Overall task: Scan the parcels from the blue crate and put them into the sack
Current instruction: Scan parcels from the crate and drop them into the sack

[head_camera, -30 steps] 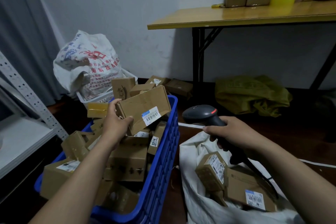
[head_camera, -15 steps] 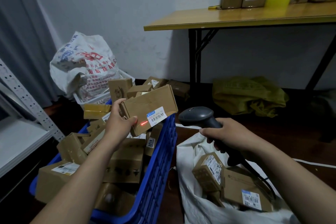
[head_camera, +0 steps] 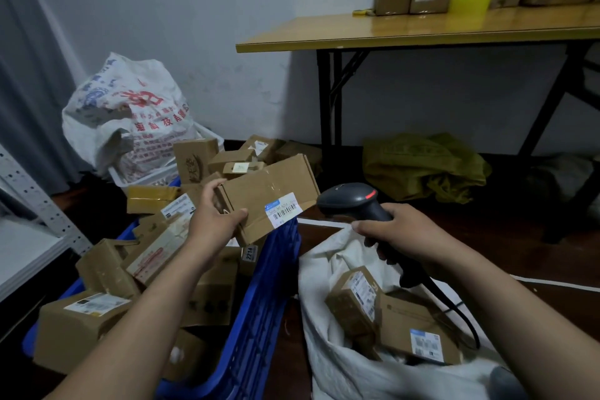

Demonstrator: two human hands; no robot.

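Observation:
My left hand (head_camera: 216, 216) grips a flat brown cardboard parcel (head_camera: 266, 191) by its left end, above the right rim of the blue crate (head_camera: 259, 312). Its white barcode label (head_camera: 283, 209) faces the scanner. My right hand (head_camera: 394, 229) holds the dark grey barcode scanner (head_camera: 349, 201) by its handle, head pointed at the label, a red light showing on top. The crate holds several brown parcels. The white sack (head_camera: 328, 273) lies open at the lower right with a few labelled boxes (head_camera: 357, 299) inside.
A printed white bag (head_camera: 130, 114) sits in a white basket behind the crate. A yellow-topped folding table (head_camera: 406, 32) with cardboard boxes stands at the back right, a green sack (head_camera: 422, 166) under it. A white metal shelf (head_camera: 29, 237) is on the left. The scanner's cable (head_camera: 461, 312) trails over the sack.
The parcel has moved right, closer to the scanner head. The red laser dot on the parcel is gone and a red light shows on the scanner's top.

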